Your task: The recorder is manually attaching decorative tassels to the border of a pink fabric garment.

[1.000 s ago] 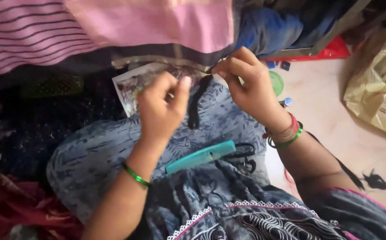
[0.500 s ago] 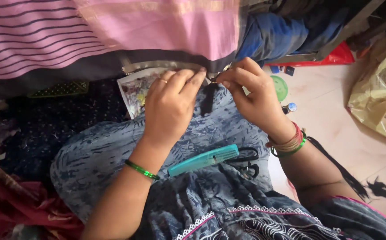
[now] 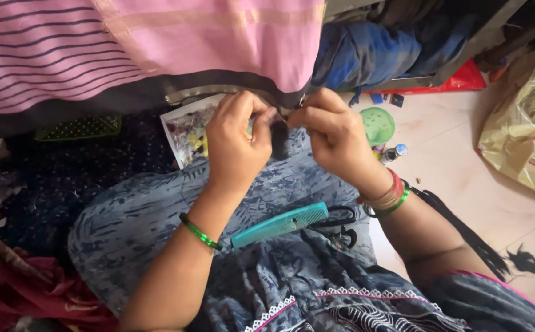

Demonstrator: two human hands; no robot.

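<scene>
Head view shows my left hand [image 3: 238,138] and right hand [image 3: 332,132] drawn close together, fingertips pinching a small dark tuft of hair [image 3: 279,136] between them, just under the pink cloth [image 3: 218,37]. I judge the tuft is mid-working, not finished. On my lap lie the teal comb [image 3: 279,225] and black scissors [image 3: 339,224], both untouched.

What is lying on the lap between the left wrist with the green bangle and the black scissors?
A teal comb lies there on the blue patterned cloth, between the green bangle and the black scissors, in the head view.
</scene>
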